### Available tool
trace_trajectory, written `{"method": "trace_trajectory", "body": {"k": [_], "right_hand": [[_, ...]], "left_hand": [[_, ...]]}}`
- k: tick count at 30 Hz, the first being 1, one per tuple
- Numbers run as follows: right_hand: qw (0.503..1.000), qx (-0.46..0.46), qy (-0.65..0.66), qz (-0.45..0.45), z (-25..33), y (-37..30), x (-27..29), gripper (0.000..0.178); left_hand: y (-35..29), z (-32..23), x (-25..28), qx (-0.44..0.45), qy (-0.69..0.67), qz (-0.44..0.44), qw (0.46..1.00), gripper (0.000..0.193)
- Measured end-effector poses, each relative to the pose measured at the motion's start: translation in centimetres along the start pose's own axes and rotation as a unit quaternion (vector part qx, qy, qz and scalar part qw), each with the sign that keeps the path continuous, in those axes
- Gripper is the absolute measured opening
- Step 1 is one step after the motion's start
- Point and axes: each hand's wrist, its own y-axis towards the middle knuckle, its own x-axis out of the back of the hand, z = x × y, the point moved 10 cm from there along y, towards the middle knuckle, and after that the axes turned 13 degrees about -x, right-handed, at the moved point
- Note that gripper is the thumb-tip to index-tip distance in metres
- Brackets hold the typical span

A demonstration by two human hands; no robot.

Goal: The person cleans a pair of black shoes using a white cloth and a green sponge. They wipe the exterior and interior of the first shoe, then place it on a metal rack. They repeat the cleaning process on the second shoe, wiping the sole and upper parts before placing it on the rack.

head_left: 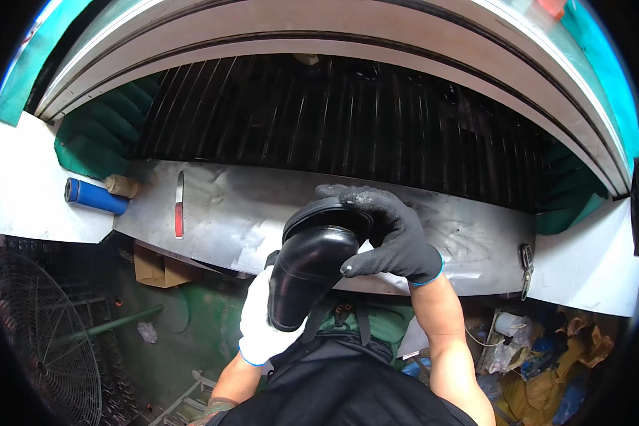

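Observation:
In front of my torso, over the near edge of the metal work surface (227,206), I hold a glossy black shoe (309,266) at a tilt. My left hand (266,319), in a white glove, is closed around its lower end and side. My right hand (394,234), in a dark grey glove with a light blue cuff, grips the upper end. Its fingers reach over a thick black rim that looks like the sole (319,213), and its thumb lies near the shoe's side. The gloves and the shoe itself hide the far side.
A red-handled knife (179,209) lies on the metal at left, beside a blue roll (96,197) and a tan roll (121,186). Dark slats (319,128) run under a pale hood. Pliers-like metal tool (526,270) sits at right. A fan (42,348) and cardboard box (160,268) stand lower left.

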Motion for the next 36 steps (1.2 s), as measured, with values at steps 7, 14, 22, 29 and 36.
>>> {"method": "trace_trajectory", "body": {"k": [7,14,22,29,36], "right_hand": [[0.999,0.031,-0.006,0.016,0.4,0.1,-0.3,0.084],[0.999,0.028,-0.041,0.016,0.6,0.5,-0.1,0.087],[0.999,0.038,-0.031,0.017,0.5,0.6,-0.3,0.086],[0.998,0.036,-0.047,0.021,0.7,0.8,-0.5,0.086],[0.999,0.035,-0.032,0.010,1.1,0.9,-0.8,0.077]], "left_hand": [[2.0,-2.5,0.7,-0.032,0.040,-0.028,0.998,0.085],[1.9,-2.0,0.7,-0.026,0.049,-0.027,0.998,0.085],[2.2,-1.9,0.7,-0.027,0.038,-0.017,0.999,0.085],[1.8,-1.4,0.8,-0.018,0.032,-0.017,0.999,0.085],[1.8,-1.0,1.0,0.001,0.025,-0.011,1.000,0.089]]}}
